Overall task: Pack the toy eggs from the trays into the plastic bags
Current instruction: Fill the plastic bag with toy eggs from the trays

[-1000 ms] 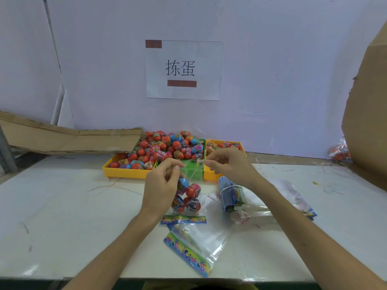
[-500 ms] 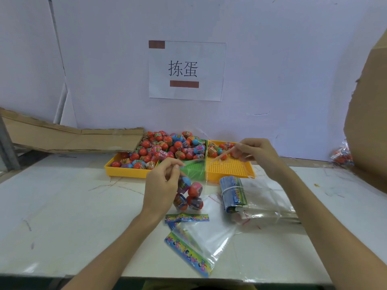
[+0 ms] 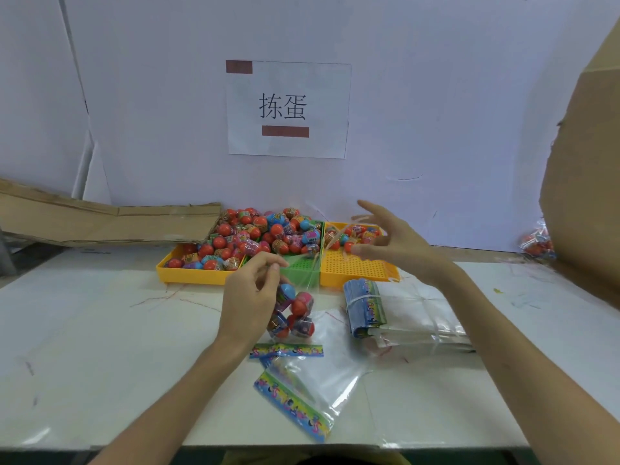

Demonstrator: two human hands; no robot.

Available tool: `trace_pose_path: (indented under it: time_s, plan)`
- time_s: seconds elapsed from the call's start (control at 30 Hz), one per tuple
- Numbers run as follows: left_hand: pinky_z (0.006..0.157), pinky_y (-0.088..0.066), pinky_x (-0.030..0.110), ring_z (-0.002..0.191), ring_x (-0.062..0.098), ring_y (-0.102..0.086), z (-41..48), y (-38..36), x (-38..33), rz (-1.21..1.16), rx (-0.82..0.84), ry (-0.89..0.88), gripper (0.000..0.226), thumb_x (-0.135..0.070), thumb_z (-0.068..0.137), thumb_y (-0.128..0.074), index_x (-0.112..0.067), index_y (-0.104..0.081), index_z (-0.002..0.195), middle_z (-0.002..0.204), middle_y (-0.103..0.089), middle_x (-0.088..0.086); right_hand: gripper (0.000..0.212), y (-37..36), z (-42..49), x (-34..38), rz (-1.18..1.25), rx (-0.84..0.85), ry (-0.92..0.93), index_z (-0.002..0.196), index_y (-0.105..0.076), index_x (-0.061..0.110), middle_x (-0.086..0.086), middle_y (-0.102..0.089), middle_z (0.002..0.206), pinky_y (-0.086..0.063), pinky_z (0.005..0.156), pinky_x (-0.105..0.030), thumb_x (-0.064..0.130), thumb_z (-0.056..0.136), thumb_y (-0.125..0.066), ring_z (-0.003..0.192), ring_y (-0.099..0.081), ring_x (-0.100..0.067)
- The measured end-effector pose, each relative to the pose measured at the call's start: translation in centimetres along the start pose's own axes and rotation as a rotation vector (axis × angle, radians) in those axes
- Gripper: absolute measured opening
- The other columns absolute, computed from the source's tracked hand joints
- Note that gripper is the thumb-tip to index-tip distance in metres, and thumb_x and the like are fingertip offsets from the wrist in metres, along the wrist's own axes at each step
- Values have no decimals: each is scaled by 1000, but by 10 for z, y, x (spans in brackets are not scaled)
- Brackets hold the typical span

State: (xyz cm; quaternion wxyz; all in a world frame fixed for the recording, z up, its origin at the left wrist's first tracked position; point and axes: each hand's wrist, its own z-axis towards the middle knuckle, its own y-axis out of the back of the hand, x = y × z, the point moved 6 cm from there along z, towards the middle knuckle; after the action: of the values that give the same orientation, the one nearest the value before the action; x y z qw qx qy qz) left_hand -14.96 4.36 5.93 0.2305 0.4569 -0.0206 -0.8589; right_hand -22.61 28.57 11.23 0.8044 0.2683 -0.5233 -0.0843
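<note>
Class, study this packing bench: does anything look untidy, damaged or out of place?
Yes. The eggs are heaped above the rim of the left yellow tray. The tabletop carries red scribble marks, and torn cardboard lies slumped against the wall.

Three trays (image 3: 198,276) side by side: two yellow, one green. Four eggs (image 3: 295,313) bagged already. Two hands (image 3: 250,298) showing.

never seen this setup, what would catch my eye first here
The heap of bright toy eggs in the trays by the far wall. Nearer, the left hand pinches a clear bag holding a few eggs, and the right hand hovers open over the right yellow tray.
</note>
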Motion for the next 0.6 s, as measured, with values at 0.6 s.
trace_pose_path:
  time_s: [0.6]
  plan:
    - [64, -57, 20, 73, 4, -70, 0, 4, 1, -17, -51, 8, 22, -8, 103, -54, -22, -68, 96, 73, -71, -9, 17, 35, 0, -21, 164, -47, -85, 89, -83, 21, -5, -78, 91, -55, 71, -17, 30, 90, -69, 73, -68, -6]
